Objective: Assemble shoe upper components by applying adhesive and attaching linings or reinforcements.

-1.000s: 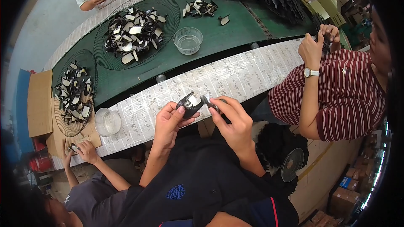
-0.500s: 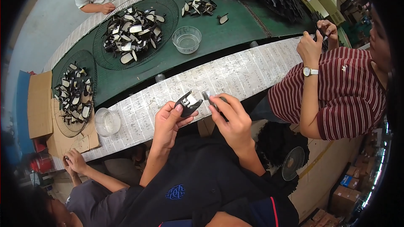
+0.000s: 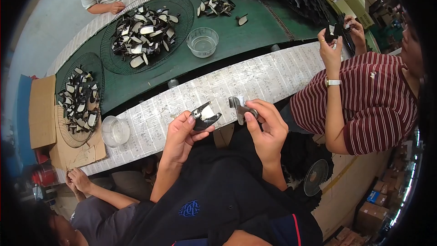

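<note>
My left hand (image 3: pixel 181 137) is closed on a black-covered shoe heel (image 3: pixel 205 122), thumb on top and fingers beneath. The heel's pale face is turned up, and its black covering stands out in two flaps toward the right. To the right of it, my right hand (image 3: pixel 269 132) grips a dark metal hand tool (image 3: pixel 237 113) that looks like broad-jawed pincers. Something small and whitish shows at the tool's tip; I cannot make out what it is. The tool and the heel are apart, both above the light printed table edge (image 3: pixel 182 93).
A wire basket (image 3: pixel 178 50) of similar heels stands on the green bench (image 3: pixel 246 41); a smaller basket (image 3: pixel 63 132) is at left. Two clear plastic bowls (image 3: pixel 202 53) stand nearby. Co-workers sit left, right and across. Black sheet pieces (image 3: pixel 305 2) lie at the back.
My right hand has moved right with the tool, away from the heel, and turned it more upright. The heel has tilted slightly in my left hand. The right co-worker's hands have shifted.
</note>
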{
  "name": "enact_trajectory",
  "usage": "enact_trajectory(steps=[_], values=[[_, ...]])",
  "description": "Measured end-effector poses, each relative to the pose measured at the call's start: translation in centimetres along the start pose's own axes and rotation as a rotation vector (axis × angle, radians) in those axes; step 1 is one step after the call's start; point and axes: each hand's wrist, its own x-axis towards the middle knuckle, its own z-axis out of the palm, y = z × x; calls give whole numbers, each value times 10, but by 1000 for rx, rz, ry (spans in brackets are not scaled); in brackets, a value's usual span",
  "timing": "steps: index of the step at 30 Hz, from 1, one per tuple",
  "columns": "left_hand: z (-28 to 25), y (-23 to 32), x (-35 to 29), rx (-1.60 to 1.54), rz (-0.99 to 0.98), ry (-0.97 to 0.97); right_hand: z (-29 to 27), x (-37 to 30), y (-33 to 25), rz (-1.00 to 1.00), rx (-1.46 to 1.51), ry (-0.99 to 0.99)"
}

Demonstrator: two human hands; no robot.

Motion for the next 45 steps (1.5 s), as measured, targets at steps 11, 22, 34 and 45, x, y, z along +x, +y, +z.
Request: enact_trajectory(steps=[11,22,34,45], values=[[11,0,-6,68,64,-10,0,-2,-10,-162,-11,-182],[7,-2,-6,-4,76,-58,-10,-3,-5,-145,-76,8],[-7,-7,-10,-647,19,-591,-11,-9,1,-49,174,98],[-5,-12,-6,73,213,-240,-9,-10,-32,-459,-8,-241]])
